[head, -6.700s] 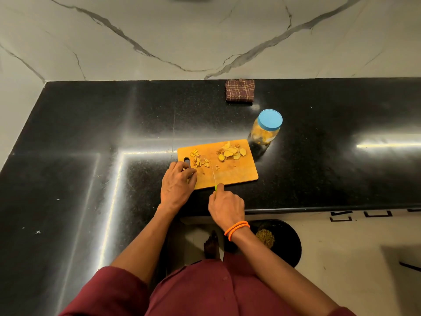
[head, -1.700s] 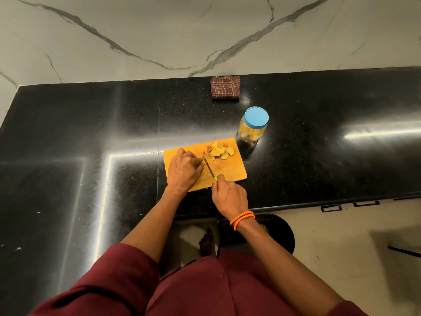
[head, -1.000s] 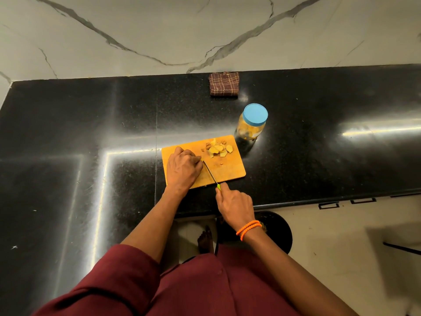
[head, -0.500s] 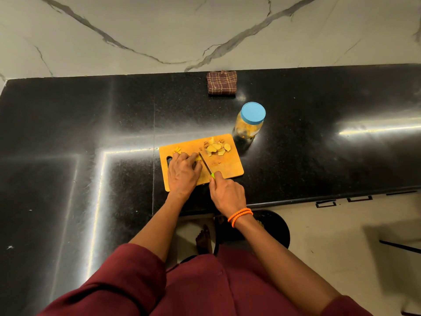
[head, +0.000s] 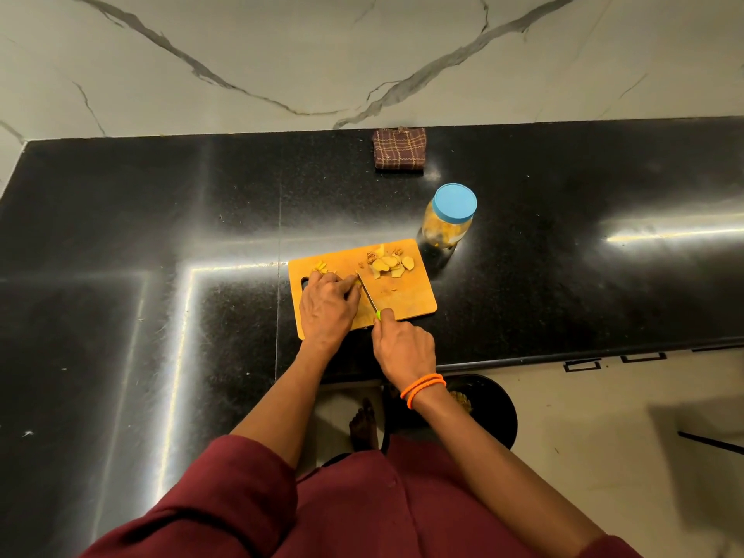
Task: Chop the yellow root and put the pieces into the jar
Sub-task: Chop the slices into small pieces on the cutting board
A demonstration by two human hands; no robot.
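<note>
The yellow root [head: 356,279] lies on the left half of the cutting board [head: 406,300], mostly hidden under the fingertips of the left hand [head: 328,306], whose curled fingers press down on it. Just right of those fingertips the knife [head: 367,295] crosses the board at a slant, its narrow blade touching the board beside the root and its green handle end showing at the right hand [head: 404,348], which grips the handle with the forefinger stretched along the top. A small heap of chopped bits [head: 321,267] sits on the board beyond the left hand, and a larger pile of pale yellow slices [head: 389,263] lies near the board's far right corner. The jar [head: 447,219] stands upright on the black counter [head: 120,255] just beyond that corner, apart from the board, with its blue lid [head: 455,202] on and yellow pieces visible through its clear wall. Further back, against the marble wall [head: 282,54], rests a folded checked cloth [head: 399,149]. An orange bracelet [head: 422,387] circles the right wrist, and maroon sleeves [head: 225,485] cover the upper arms. Below the counter edge a dark round bowl [head: 491,412] sits on the pale floor, partly hidden by the right forearm.
</note>
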